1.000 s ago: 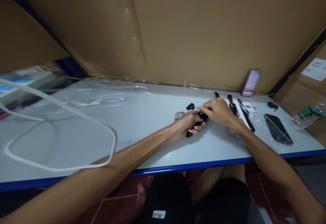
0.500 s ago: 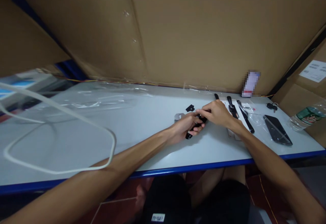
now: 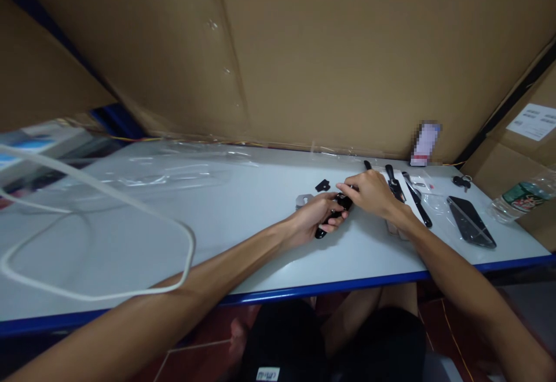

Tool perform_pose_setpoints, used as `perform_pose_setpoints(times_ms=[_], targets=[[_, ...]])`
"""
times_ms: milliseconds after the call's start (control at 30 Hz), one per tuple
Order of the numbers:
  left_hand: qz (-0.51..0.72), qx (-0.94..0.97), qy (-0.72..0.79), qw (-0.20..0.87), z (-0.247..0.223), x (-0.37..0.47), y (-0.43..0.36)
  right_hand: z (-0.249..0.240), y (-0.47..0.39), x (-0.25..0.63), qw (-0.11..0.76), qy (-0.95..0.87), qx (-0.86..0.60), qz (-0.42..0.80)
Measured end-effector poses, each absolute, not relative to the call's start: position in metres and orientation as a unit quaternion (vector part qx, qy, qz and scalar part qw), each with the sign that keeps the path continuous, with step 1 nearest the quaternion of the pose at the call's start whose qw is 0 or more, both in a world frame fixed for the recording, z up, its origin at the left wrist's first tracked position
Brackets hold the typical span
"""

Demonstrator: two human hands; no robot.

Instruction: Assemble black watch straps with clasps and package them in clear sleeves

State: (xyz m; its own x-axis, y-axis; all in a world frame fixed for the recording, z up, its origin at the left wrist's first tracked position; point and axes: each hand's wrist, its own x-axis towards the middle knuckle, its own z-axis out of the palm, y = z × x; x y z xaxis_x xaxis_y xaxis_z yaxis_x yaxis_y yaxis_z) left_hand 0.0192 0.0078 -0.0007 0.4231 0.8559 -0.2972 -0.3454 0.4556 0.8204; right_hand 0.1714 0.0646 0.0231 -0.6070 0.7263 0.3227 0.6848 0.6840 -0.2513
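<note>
Two bare hands work over a pale table (image 3: pixel 243 211), and we find the left hand (image 3: pixel 324 211) closed firmly around a glossy black part (image 3: pixel 320 233), which slants between its fingers. We see the right hand (image 3: pixel 368 189) at the part's upper end, thumb and fingers set against it; with the fingertips partly covered, we cannot tell whether they pinch it or merely touch. Nor can we tell if the part's lower end meets the table.

Just beyond the part we spot a small black piece (image 3: pixel 322 185), and to its left a grey piece (image 3: pixel 300 202), partly behind the left hand. Right of the part, past the right hand, we count a black tool (image 3: pixel 394 184) and a dark strip (image 3: pixel 419 202). Farther right of it we see a phone (image 3: pixel 471 221) lying flat, keys (image 3: pixel 461 181) and a bottle (image 3: pixel 523 197) with a green label. Well left of the part, we see clear plastic (image 3: pixel 195 173) and a white cable (image 3: pixel 191 243), which loops across the left forearm.
</note>
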Motion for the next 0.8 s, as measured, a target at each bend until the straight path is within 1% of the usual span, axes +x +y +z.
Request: perform_pose_setpoints(times_ms=[167, 333, 467, 600, 667, 800], targets=[[0.388, 0.355, 0.37, 0.766, -0.0012, 0.0195, 0.0081, 0.0245, 0.0625, 0.1705, 0.186, -0.904, -0.376, 0.086], [0.378, 0.361, 0.367, 0.769, -0.0006, 0.0198, 0.0077, 0.0237, 0.0614, 0.1701, 0.178, -0.901, -0.396, 0.018], [0.378, 0.359, 0.358, 0.775, -0.0003, 0.0189, 0.0072, 0.0234, 0.0614, 0.1702, 0.162, -0.9, -0.404, -0.007], [0.377, 0.357, 0.372, 0.769, -0.001, 0.0195, 0.0063, 0.0239, 0.0623, 0.1711, 0.164, -0.897, -0.411, -0.023], [0.393, 0.358, 0.367, 0.763, -0.0016, 0.0204, 0.0058, 0.0247, 0.0634, 0.1722, 0.194, -0.891, -0.41, -0.011], [0.467, 0.354, 0.362, 0.725, -0.002, 0.0211, 0.0068, 0.0265, 0.0671, 0.1753, 0.328, -0.844, -0.423, 0.022]])
